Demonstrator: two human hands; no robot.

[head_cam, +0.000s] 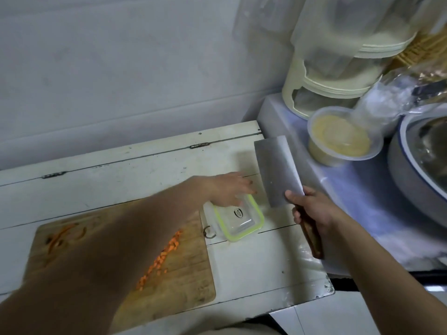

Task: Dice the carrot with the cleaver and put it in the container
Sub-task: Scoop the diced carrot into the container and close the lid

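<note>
The left arm reaches forward and across the cutting board (191, 269), hiding much of the board's middle. The left hand (229, 189) lies palm down at the far end of the container (238, 217), its fingers (245, 183) straight and a little spread, resting on the container's far rim; whether they press on it or only touch cannot be told, since the picture is blurred there. The container is a clear box with a green-edged lid, lying on the white tabletop (254, 262) just beside the right edge of the board.

The right hand (312, 211) holds the cleaver (278, 170) by its brown wooden handle, fingers curled round it and the thumb lying near the base of the blade. The blade is raised and points away from the person, flat side showing, just to the right of the container; its far tip overlaps the edge of the higher counter (350, 189) behind it.

Diced carrot (160, 258) lies in a loose line on the board, partly covered by the left arm. Carrot strips (65, 234) lie near the board's left end, blurred. On the counter stand a plastic tub (343, 139) with a yellowish filling and a metal bowl (411, 170), cut off by the right edge
</note>
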